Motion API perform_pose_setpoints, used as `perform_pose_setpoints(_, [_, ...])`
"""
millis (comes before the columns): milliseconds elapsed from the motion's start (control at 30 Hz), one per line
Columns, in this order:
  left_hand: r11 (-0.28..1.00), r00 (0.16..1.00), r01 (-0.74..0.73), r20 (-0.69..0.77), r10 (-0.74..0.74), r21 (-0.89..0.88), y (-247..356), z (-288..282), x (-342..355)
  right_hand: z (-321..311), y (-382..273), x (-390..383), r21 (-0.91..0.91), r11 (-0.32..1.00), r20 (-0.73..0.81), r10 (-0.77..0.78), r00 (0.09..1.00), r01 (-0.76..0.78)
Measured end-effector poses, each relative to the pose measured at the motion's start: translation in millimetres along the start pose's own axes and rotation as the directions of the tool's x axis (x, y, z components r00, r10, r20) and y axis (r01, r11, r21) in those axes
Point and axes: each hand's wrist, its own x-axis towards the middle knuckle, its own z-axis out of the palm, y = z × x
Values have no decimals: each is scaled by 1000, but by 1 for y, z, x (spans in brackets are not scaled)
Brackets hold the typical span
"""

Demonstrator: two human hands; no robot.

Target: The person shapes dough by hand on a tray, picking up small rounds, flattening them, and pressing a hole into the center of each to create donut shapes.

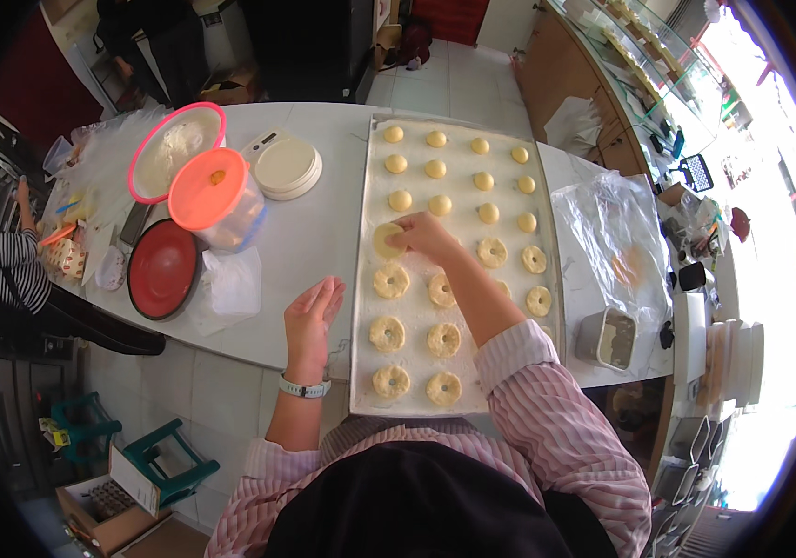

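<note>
My right hand point(426, 237) is closed on a pale flattened dough piece point(385, 243) in the tray's middle row, fingers pinched on its right part. My left hand point(309, 316) hovers empty just left of the tray, fingers stretched out and slightly curved, with a watch on the wrist. The large floured metal tray point(365, 363) carries several smooth dough balls point(435, 169) in its far rows and several dough rings point(444, 339) with centre holes in the nearer rows. My right forearm hides some rings.
Left: pink-rimmed bowl point(179, 149), orange-lidded container point(216, 200), scale point(281, 163), red pan point(160, 270). Right: plastic sheet point(607, 242), metal container point(607, 335). A person in stripes point(2, 260) stands far left, another point(151, 42) behind the table. Green stools point(174, 465) stand below.
</note>
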Motion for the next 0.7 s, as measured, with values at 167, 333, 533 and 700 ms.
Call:
perform_pose_setpoints(167, [976, 990, -131, 66, 121, 176, 0, -19, 13, -30, -10, -30, -444, 888, -295, -271, 916, 120])
perform_pose_setpoints(333, [290, 720, -693, 612, 327, 660, 3, 13, 41, -143, -20, -191, -446, 872, -763, -254, 595, -200])
perform_pose_setpoints(533, [-248, 494, -819, 855, 156, 518, -41, 52, 94, -231, 101, -283, -380, 657, -637, 324, 699, -651])
perform_pose_setpoints(700, [-242, 529, -818, 848, 43, 522, -62, 86, 96, -248, 179, -299, -750, 220, -625, 73, 777, -624])
